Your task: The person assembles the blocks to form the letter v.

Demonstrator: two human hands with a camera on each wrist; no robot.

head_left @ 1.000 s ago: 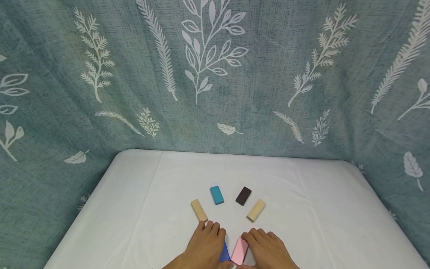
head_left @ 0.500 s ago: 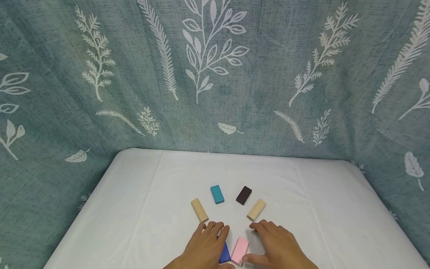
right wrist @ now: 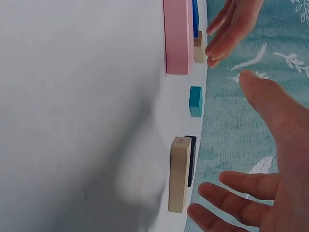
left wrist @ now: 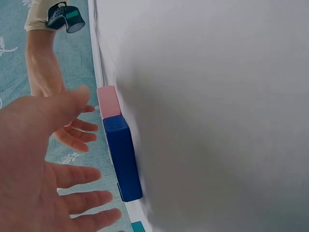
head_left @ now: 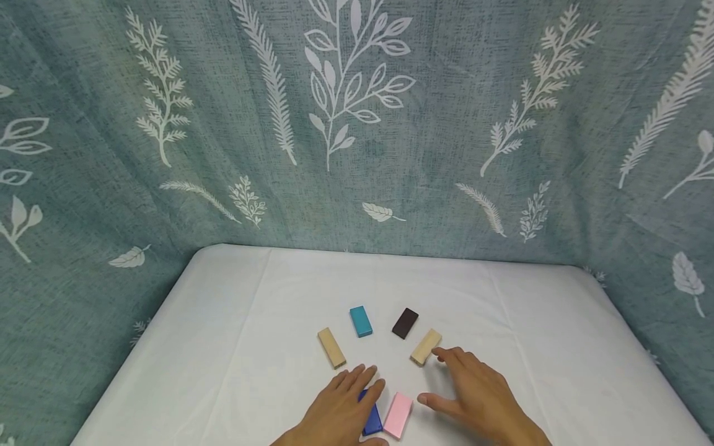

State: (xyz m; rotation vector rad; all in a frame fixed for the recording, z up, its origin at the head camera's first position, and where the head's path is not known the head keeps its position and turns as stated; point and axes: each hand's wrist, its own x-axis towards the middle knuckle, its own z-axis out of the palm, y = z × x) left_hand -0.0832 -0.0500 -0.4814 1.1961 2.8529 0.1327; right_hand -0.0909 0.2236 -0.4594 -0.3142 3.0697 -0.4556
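In the head view my left hand (head_left: 340, 406) hovers over and beside the blue block (head_left: 372, 421), fingers spread, holding nothing. The left wrist view shows its thumb and fingers apart beside the blue block (left wrist: 123, 159). Just right of the blue block lies the pink block (head_left: 398, 415), also seen in the right wrist view as a pink block (right wrist: 178, 38). My right hand (head_left: 480, 396) is open to the right of the pink block, its fingertips near the right wooden block (head_left: 426, 347); nothing is between thumb and fingers.
Further back on the white table (head_left: 279, 279) lie a teal block (head_left: 361, 321) and a dark brown block (head_left: 405, 323). A second wooden block (head_left: 331, 348) lies ahead of the left hand. A green patterned curtain (head_left: 435, 186) hangs behind the table.
My right hand has let go at the pink block and moved right and forward, opening. My left fingers have spread and lifted from the blue block. The blocks look unmoved.
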